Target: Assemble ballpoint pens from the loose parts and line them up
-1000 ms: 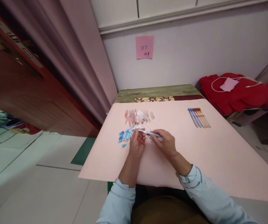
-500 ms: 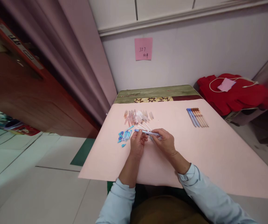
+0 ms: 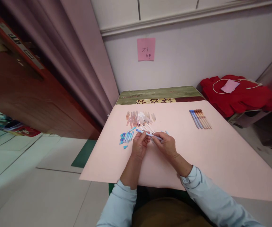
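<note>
A light blue pen (image 3: 149, 135) lies across between my two hands, its blue tip pointing left. My left hand (image 3: 139, 146) pinches it near that tip and my right hand (image 3: 166, 145) grips the other end. Both hands rest on the pale pink table cover (image 3: 197, 151). Just left of my left hand lies a cluster of small blue pen parts (image 3: 125, 137). Behind my hands sits a pile of clear and pinkish pen parts (image 3: 139, 118) with thin white refills.
A row of finished blue and brown pens (image 3: 200, 118) lies at the table's far right. A pink note (image 3: 146, 49) hangs on the wall. Red cloth with a white cord (image 3: 240, 94) is piled right of the table. A curtain and wooden door stand left.
The pen's left tip has risen slightly and shifted a little between my hands. The hands stay in nearly the same spot.
</note>
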The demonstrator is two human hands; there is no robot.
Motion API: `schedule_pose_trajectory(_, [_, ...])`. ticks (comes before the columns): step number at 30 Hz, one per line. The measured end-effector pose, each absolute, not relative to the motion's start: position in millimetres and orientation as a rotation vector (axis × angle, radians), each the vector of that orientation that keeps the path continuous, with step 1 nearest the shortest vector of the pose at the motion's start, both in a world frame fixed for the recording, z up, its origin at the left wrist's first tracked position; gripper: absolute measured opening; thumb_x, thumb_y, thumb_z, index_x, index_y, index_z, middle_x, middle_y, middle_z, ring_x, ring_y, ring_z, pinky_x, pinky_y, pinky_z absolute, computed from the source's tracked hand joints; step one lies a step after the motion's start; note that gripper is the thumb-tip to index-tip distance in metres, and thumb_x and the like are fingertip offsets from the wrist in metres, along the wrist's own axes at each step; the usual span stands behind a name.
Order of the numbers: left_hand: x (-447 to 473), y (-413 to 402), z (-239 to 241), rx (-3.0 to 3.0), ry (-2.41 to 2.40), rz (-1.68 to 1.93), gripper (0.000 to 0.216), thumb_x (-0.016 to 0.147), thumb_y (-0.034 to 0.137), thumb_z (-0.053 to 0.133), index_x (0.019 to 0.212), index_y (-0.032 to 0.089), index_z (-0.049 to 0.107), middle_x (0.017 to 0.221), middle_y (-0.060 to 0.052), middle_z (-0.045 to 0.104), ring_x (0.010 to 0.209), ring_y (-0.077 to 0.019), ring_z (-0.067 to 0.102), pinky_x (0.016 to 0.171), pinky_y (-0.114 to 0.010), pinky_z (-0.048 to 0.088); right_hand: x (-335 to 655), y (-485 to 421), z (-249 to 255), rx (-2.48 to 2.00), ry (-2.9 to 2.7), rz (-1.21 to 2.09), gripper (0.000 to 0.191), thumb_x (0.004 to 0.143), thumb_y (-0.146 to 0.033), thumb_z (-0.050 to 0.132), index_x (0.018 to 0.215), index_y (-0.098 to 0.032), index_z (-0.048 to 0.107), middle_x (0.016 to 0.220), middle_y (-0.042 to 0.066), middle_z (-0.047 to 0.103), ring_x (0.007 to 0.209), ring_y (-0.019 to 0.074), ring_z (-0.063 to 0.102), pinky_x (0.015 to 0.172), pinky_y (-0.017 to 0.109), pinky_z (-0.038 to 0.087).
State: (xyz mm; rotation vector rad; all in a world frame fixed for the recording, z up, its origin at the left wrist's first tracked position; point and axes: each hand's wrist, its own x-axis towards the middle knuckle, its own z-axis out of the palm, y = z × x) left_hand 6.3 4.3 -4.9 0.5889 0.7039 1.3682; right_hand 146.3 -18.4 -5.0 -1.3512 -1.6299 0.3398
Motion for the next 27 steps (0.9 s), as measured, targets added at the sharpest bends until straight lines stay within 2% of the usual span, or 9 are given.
schedule_pose_trajectory(12, [8.4,2.9,-4.3,0.624,0.763,1.358,0.020,0.073,0.025,0.076,0.084,0.011,0.068,0.089,-0.006,0.069,0.069,-0.0085,0.063,0.062,-0.019,0.051,146.4,-18.8,-6.0,-1.338,-1.630,0.308,0.019,0.088,-0.039,0.059,0.090,-0.023,0.070,0.088,0.003,0.073,0.079,0.0177,0.066,0.071,0.027,0.048])
schedule_pose_trajectory(18, [5.4,2.9,-3.5,0.612,0.793,1.299,0.025,0.072,0.024,0.077,0.092,0.011,0.070,0.089,-0.008,0.070,0.073,-0.0116,0.065,0.060,-0.018,0.053,147.2,-19.2,-7.5,-1.381,-1.631,0.330,0.023,0.089,-0.042,0.057,0.086,-0.025,0.073,0.082,0.000,0.074,0.072,0.0156,0.067,0.063,0.024,0.045])
schedule_pose_trajectory(24, [6.2,2.5,-6.2,0.601,0.752,1.320,0.021,0.074,0.018,0.075,0.093,0.012,0.069,0.097,-0.009,0.071,0.089,-0.0139,0.067,0.080,-0.021,0.054,147.9,-17.4,-10.9,-1.470,-1.662,0.352,0.030,0.091,-0.046,0.052,0.084,-0.027,0.073,0.078,-0.002,0.073,0.066,0.0141,0.065,0.060,0.023,0.043])
schedule_pose_trajectory(27, [6.9,3.6,-8.1,0.577,0.748,1.335,0.020,0.073,0.016,0.075,0.091,0.011,0.069,0.097,-0.008,0.071,0.088,-0.0134,0.067,0.082,-0.021,0.053,147.1,-17.6,-9.9,-1.489,-1.658,0.386,0.029,0.090,-0.048,0.052,0.093,-0.027,0.071,0.079,-0.002,0.073,0.065,0.0139,0.064,0.060,0.023,0.043])
